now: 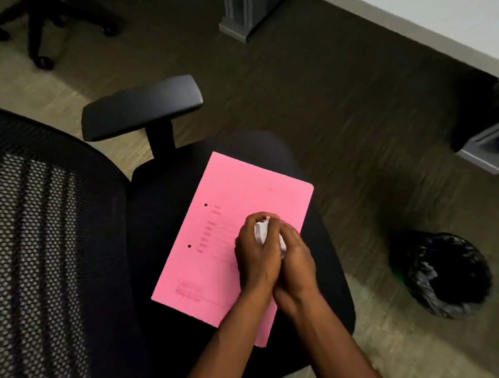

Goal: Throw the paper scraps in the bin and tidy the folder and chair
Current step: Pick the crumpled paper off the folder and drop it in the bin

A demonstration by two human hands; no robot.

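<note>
both hands' fingers [269, 225] clasped around crumpled paper scraps [262, 232], above pink folder [217, 249], on chair [162, 223]

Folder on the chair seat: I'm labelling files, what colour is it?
Pink folder, head view.

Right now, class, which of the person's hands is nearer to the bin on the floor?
Right. The right hand is the one on the bin's side; the left hand lies beyond it, pressed against it around the crumpled paper over the pink folder.

Both hands — left hand [256, 255], right hand [296, 262] — around crumpled paper [262, 230] above pink folder [230, 233].
</note>
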